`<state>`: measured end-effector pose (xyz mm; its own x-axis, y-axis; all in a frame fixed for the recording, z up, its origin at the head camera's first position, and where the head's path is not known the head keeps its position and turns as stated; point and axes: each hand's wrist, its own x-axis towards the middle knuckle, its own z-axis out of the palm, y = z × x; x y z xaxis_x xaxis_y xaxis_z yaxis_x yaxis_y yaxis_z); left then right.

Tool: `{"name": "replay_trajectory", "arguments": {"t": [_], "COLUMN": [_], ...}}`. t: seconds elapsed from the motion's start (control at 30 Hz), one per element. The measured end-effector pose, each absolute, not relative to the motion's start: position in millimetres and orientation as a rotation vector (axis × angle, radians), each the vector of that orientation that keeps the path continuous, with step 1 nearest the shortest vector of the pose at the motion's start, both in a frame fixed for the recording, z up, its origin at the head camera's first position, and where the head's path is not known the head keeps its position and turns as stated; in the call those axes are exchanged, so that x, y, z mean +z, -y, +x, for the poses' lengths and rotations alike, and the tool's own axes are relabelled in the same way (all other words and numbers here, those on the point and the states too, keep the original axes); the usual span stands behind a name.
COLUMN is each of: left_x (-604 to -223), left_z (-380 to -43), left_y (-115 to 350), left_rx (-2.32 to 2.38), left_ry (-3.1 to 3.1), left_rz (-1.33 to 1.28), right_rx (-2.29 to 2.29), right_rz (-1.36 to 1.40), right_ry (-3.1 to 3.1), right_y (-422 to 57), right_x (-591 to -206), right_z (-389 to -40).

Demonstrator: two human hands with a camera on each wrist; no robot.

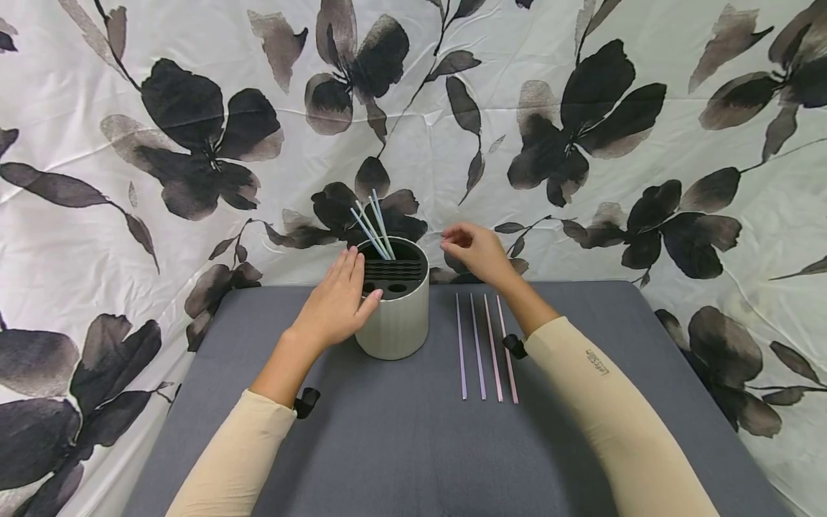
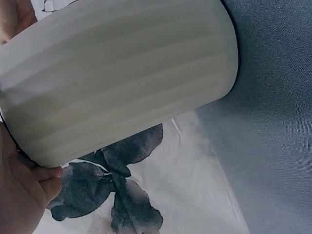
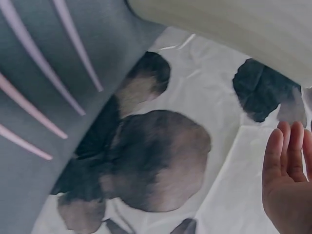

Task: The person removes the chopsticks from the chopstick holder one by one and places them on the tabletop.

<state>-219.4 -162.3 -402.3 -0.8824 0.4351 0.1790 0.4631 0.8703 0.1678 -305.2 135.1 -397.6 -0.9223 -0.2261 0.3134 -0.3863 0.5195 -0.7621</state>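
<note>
A round cream holder (image 1: pixel 392 327) with a dark slotted top (image 1: pixel 395 271) stands upright near the table's back edge. Three thin straw-like sticks (image 1: pixel 377 228), pale blue and pale green, lean out of its rear part. My left hand (image 1: pixel 329 305) rests on the holder's left rim with its fingers extended; the left wrist view shows fingertips (image 2: pixel 48 180) touching the rim. To the right of the holder and apart from it, my right hand (image 1: pixel 477 250) is raised, its fingers loosely bent. Nothing shows between the fingers in the right wrist view.
Several purple and pink sticks (image 1: pixel 486 348) lie side by side on the grey table (image 1: pixel 400 445), right of the holder and partly beneath the right forearm. A white cloth with dark flowers (image 1: pixel 478 43) hangs behind the table.
</note>
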Motion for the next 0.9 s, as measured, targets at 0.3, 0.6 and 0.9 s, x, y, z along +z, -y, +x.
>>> {"name": "replay_trajectory", "arguments": {"t": [0.3, 0.6, 0.9], "left_x": [-403, -403, -402], "left_z": [-223, -226, -230], "left_y": [162, 160, 156], "left_rx": [-0.305, -0.304, -0.300], "left_ry": [2.921, 2.907, 2.900], "left_rz": [-0.682, -0.666, -0.668], "right_rx": [1.361, 1.296, 1.247], "right_rz": [0.685, 0.748, 0.734], "right_ry": [2.579, 2.621, 2.678], "right_y": [-97, -66, -48], "right_x": [-377, -365, -357], "right_z": [-318, -330, -344]}}
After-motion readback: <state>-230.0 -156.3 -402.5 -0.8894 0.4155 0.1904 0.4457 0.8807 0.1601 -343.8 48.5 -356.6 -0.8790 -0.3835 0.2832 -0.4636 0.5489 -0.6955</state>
